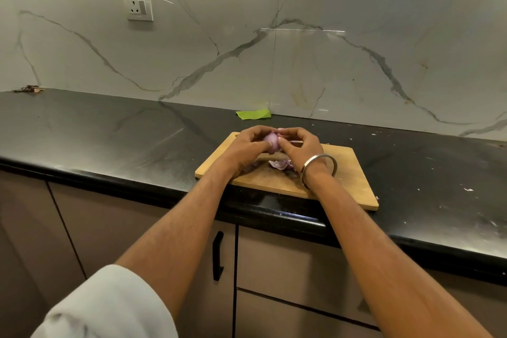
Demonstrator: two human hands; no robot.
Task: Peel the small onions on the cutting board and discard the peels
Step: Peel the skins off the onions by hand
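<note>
Above the pale wooden cutting board (348,173) on the black stone counter (109,140), the left hand (244,149) curls its fingers round a small purple onion (271,141). The right hand (299,145), steel bangle (318,169) at its wrist, pinches the onion's skin. Loose purple peels (279,164) lie beneath.

We count two hands, a left hand (244,149) and a right hand (297,145), and one small purple onion (270,143) between them. We count one wooden cutting board (348,173), one pile of onion peels (279,164), one metal bangle (319,170), one green scrap (253,114), one wall socket (138,7) and one black cabinet handle (218,255).
</note>
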